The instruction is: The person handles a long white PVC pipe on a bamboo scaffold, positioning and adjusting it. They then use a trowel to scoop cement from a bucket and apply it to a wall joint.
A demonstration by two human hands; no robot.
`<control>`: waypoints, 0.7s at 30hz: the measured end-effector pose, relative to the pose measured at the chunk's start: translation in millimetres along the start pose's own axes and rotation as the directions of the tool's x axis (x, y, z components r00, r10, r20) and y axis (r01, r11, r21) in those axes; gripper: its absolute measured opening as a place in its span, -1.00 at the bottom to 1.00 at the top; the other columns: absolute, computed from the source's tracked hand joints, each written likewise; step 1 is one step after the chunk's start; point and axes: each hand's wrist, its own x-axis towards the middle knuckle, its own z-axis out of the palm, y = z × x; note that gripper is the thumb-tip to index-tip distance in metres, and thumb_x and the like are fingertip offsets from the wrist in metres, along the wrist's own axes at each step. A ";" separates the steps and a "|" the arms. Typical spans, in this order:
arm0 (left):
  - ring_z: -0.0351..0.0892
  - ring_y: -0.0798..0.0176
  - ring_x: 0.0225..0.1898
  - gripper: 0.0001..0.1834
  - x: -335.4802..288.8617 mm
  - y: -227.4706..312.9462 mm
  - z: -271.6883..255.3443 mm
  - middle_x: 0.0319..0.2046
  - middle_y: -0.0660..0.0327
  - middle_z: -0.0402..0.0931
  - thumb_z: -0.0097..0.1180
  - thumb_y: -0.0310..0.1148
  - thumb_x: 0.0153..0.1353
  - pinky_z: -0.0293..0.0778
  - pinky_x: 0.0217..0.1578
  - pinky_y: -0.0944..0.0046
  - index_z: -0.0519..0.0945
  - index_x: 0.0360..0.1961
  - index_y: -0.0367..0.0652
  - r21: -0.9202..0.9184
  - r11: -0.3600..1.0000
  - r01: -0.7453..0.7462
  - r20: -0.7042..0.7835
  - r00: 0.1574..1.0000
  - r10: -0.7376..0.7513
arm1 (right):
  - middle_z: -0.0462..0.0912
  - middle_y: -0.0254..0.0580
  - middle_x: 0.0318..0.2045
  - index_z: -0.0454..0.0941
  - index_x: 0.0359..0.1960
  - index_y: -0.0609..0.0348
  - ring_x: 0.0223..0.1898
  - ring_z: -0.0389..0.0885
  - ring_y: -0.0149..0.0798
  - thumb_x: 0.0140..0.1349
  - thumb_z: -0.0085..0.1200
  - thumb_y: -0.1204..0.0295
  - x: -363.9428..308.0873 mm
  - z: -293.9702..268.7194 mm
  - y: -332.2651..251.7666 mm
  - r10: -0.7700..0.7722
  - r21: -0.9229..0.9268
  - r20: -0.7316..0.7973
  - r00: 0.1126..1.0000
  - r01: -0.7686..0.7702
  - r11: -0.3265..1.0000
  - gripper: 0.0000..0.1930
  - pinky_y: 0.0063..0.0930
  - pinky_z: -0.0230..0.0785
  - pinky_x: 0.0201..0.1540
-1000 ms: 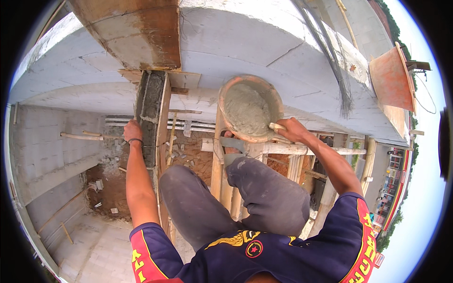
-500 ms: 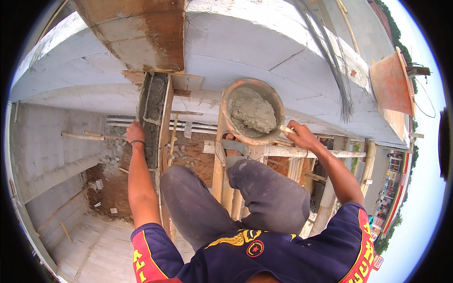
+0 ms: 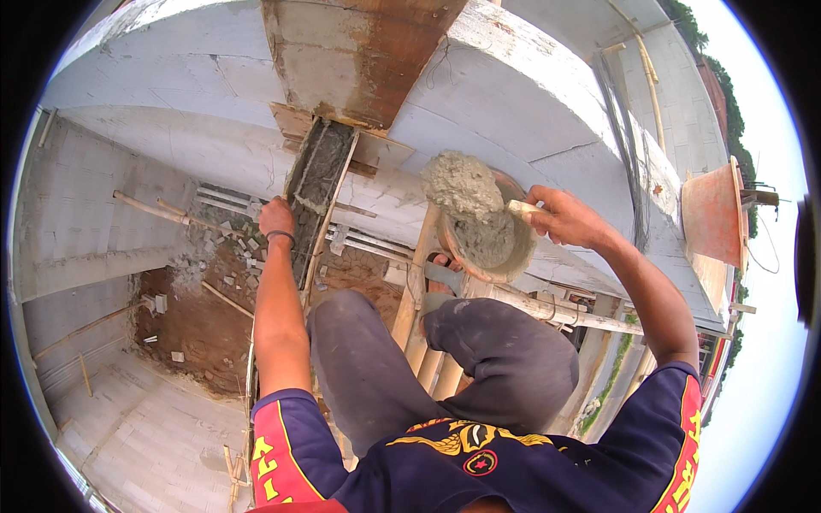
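Observation:
My right hand [image 3: 560, 218] is closed round the light wooden handle [image 3: 523, 208] of a trowel. A heaped load of wet grey mortar [image 3: 463, 186] hides the blade and hangs over the left rim of a round, orange-edged bucket [image 3: 523, 261]. More mortar [image 3: 487, 239] lies inside the bucket. On the left, my left hand [image 3: 275, 215] is closed over the near-left edge of a narrow timber formwork trough [image 3: 329, 158]. Wet grey mortar coats the trough's inside. My fingertips there are partly hidden.
A stained plywood panel [image 3: 346, 60] stands beyond the trough against the pale block wall [image 3: 205, 85]. Thin wires [image 3: 624, 137] hang over the wall near another orange bucket [image 3: 714, 209]. Bamboo poles [image 3: 556, 309] lie by my knees, high above a dirt floor [image 3: 192, 316] with rubble.
My right hand has lifted the trowel, bringing a heap of mortar up from the bucket toward its left rim. My left hand keeps hold of the trough edge; the whole view has swung slightly.

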 end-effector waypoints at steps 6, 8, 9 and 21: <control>0.67 -0.18 -0.28 -0.72 -0.2 1.9 -2.7 -0.37 -0.08 0.65 0.01 -0.18 0.27 0.60 -0.26 -0.08 0.68 -0.32 -0.09 0.005 1.000 0.009 0.011 1.000 -0.009 | 0.53 -0.12 -0.37 0.45 -0.09 0.30 -0.44 0.50 -0.29 0.32 -0.03 0.27 170.9 17.1 -130.5 0.023 0.108 0.303 0.953 -0.058 0.992 -0.69 -0.34 0.44 -0.46; 0.67 -0.18 -0.28 -0.72 1.8 3.8 -3.8 -0.37 -0.07 0.65 0.01 -0.18 0.27 0.60 -0.26 -0.08 0.68 -0.32 -0.10 0.015 1.000 0.018 -0.006 1.000 -0.018 | 0.54 -0.11 -0.35 0.46 -0.07 0.23 -0.40 0.54 -0.24 0.26 0.01 0.36 221.1 39.0 -174.5 0.103 0.017 0.298 0.949 -0.113 0.993 -0.73 -0.31 0.44 -0.50; 0.67 -0.18 -0.28 -0.72 2.2 4.8 -4.8 -0.37 -0.07 0.65 0.01 -0.18 0.27 0.60 -0.26 -0.08 0.68 -0.33 -0.11 0.021 1.000 0.017 -0.017 1.000 -0.017 | 0.54 -0.10 -0.36 0.47 -0.08 0.21 -0.41 0.54 -0.23 0.24 0.01 0.38 237.7 49.8 -187.2 0.158 0.001 0.235 0.959 -0.163 0.987 -0.75 -0.29 0.45 -0.51; 0.67 -0.17 -0.28 -0.75 -4.5 9.2 -12.2 -0.36 -0.11 0.65 0.04 -0.25 0.24 0.60 -0.27 -0.04 0.69 -0.34 -0.16 -0.039 0.999 0.028 -0.017 0.999 -0.028 | 0.59 0.12 -0.41 0.54 -0.22 0.35 -0.41 0.61 0.13 0.17 -0.03 0.40 155.7 63.2 -110.3 -0.419 -0.301 -0.247 0.874 0.341 0.890 -0.74 -0.03 0.49 -0.40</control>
